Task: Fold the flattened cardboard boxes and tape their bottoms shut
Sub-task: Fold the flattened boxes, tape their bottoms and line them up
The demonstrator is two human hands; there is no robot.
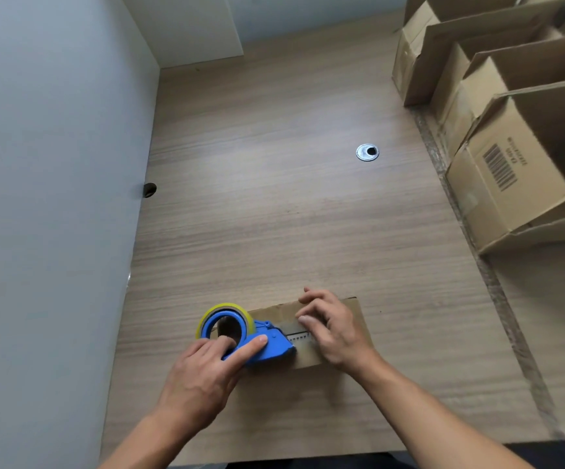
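Pretty sure this is an office with a packing setup. There's a wood-grain laminate desk (274,198) with a round metal cable grommet (367,152) set into it. A grey partition panel (54,164) runs along its left edge. Open cardboard boxes (497,106) are lined up on the right, one with a printed barcode (500,170), and a blue tape dispenser (261,343) is up front.

Soft, even light, brightest as a pale sheen on the wood-grain tabletop (274,147) in the upper middle. Shadows are faint. Wide-angle bending warps the edges; the brown cardboard boxes (511,170) at right look slightly blurred.
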